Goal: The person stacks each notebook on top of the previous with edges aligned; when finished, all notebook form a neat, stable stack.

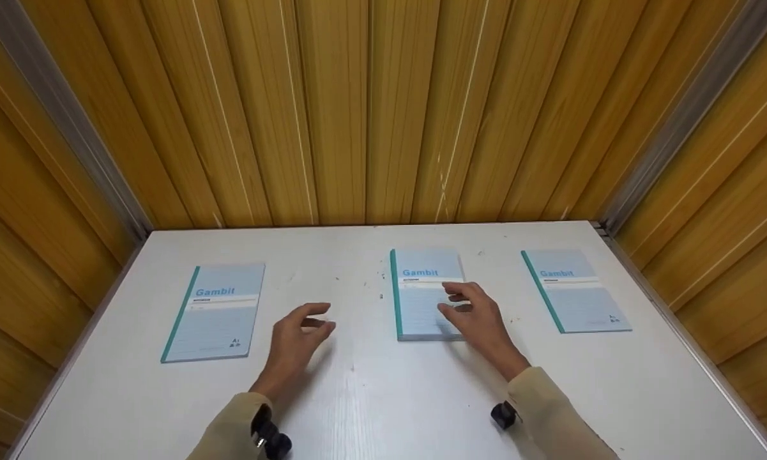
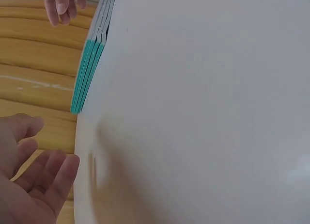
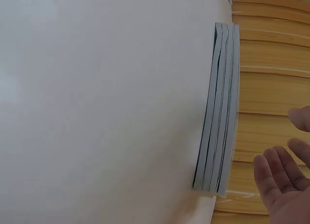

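A stack of several pale-blue notebooks (image 1: 421,319) with green spines and "Gambit" on the cover lies right of the table's middle. Over its right side hovers my right hand (image 1: 479,319), fingers loosely bent and holding nothing. In the right wrist view the layered page edges of the stack (image 3: 215,112) face the camera, with the hand (image 3: 286,185) beside them. My left hand (image 1: 297,338) is in the air between the stack and the left notebook (image 1: 220,326), thumb and fingers apart with nothing between them. Green spine ends of the stack (image 2: 87,76) show in the left wrist view.
Another matching notebook (image 1: 578,300) lies flat at the right of the white table (image 1: 370,409). Wood-patterned corrugated panels (image 1: 383,115) stand behind the table and on both sides. Small dark marks dot the tabletop near the stack.
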`<state>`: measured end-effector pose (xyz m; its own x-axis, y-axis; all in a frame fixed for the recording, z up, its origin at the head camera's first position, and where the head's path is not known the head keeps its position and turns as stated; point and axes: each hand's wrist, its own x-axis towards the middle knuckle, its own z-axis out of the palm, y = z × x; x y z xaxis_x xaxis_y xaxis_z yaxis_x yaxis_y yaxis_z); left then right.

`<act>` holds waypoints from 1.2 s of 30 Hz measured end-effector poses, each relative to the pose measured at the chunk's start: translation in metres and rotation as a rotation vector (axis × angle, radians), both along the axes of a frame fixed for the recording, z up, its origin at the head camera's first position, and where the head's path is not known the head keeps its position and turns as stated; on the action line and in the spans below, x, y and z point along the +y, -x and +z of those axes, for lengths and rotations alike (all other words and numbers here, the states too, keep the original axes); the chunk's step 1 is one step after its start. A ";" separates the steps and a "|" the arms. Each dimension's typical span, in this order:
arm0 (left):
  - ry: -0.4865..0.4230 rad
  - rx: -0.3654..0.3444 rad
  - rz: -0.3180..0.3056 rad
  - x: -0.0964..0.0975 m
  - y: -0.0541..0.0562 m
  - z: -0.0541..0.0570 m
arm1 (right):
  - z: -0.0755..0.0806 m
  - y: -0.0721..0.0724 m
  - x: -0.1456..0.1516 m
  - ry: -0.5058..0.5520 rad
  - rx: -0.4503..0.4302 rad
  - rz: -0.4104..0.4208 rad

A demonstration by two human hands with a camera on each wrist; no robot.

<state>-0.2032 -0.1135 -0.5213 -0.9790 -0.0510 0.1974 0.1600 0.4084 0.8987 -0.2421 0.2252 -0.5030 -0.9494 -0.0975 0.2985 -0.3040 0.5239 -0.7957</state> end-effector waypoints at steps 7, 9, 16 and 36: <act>0.000 -0.095 0.116 -0.057 -0.014 0.008 | 0.006 0.001 -0.037 0.017 -0.008 0.070; 0.010 -0.118 0.138 -0.070 -0.018 0.011 | 0.006 0.001 -0.048 0.024 -0.013 0.096; 0.100 -0.167 0.221 -0.109 -0.029 0.017 | 0.001 0.004 -0.084 0.070 -0.046 0.193; 0.180 -0.231 0.407 -0.195 -0.043 0.013 | -0.020 -0.007 -0.167 0.186 -0.260 0.318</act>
<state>-0.1599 -0.3083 -0.5082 -0.9061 -0.4227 0.0186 -0.2392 0.5480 0.8015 -0.2355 0.0579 -0.5232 -0.9266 -0.3640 0.0940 -0.2042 0.2772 -0.9389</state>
